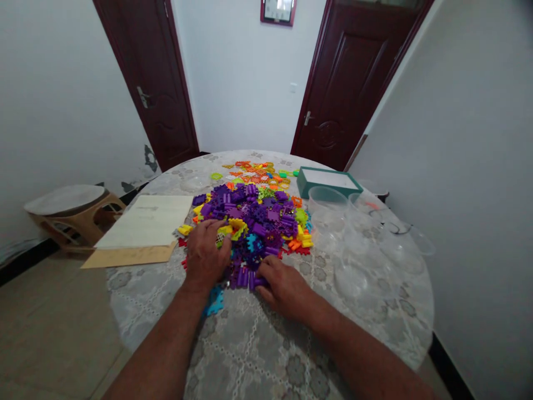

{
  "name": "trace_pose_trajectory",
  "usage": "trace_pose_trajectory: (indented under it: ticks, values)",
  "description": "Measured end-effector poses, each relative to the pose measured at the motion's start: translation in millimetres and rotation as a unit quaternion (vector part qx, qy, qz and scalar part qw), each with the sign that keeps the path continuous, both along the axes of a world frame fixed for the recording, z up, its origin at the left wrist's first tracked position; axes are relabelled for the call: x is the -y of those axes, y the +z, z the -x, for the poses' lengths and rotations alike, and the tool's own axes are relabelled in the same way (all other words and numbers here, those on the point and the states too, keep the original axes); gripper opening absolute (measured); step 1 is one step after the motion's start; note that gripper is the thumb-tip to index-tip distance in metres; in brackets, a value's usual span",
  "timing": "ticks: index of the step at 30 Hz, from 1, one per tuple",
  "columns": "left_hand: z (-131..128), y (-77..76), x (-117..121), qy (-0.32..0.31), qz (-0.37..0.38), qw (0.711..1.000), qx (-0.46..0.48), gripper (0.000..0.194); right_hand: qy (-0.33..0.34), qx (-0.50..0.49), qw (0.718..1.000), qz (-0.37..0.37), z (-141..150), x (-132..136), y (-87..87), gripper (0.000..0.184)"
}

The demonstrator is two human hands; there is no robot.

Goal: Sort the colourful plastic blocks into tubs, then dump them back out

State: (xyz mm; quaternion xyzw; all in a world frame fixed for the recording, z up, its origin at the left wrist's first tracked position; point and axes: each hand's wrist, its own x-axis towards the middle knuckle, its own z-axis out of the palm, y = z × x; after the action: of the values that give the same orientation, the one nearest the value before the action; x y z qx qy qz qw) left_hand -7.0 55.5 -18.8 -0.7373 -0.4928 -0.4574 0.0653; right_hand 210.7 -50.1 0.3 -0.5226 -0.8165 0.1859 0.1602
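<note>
A heap of purple plastic interlocking building pieces lies mid-table, with yellow, red, blue and orange ones around its edges. At the heap's left side my left hand curls its fingers and thumb around a yellow-green building piece. A yellow toothed piece sits just beyond those fingertips. Along the near edge of the heap, my right hand pinches a purple building piece; its fingers partly cover that piece. One blue piece rests beside my left wrist.
Orange and green pieces spread at the back of the round table. To the right stand a green-and-white box and several clear plastic tubs. Pale paper and a brown sheet lie left, near a stool.
</note>
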Motion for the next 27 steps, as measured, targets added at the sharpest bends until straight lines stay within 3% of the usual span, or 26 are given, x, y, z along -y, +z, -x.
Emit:
trace_pose_trajectory:
  ticks: [3,9,14,18,21,23,25,27]
  values:
    - [7,-3.2,-7,0.035,0.004,0.999,0.021,0.027,0.000,-0.024,1.000,0.004,1,1,-1.5,0.028]
    - [11,-9.9,-13,0.031,0.035,0.998,0.038,0.025,0.018,-0.049,0.999,0.011,0,4,-7.4,0.046]
    - [9,-12.4,-14,0.033,0.048,0.997,0.052,0.025,0.035,-0.062,0.997,0.012,2,5,-8.8,0.030]
    - [9,-9.6,-12,0.023,0.046,0.997,0.052,0.022,-0.012,-0.106,0.994,-0.004,-5,-2,-7.2,0.026]
    - [8,-5.7,-9,0.028,0.034,0.998,0.053,0.022,-0.034,-0.149,0.988,0.013,-15,-4,4.1,0.024]
    - [8,-3.9,-7,0.029,0.029,0.998,0.049,0.022,0.014,-0.178,0.982,0.068,-16,1,15.3,0.026]
    - [7,-3.1,-6,0.029,0.031,0.998,0.047,0.020,0.103,-0.192,0.970,0.111,-10,11,23.5,0.028]
    - [8,-2.8,-5,0.033,0.037,0.998,0.049,0.019,0.182,-0.185,0.960,0.102,2,22,24.0,0.027]
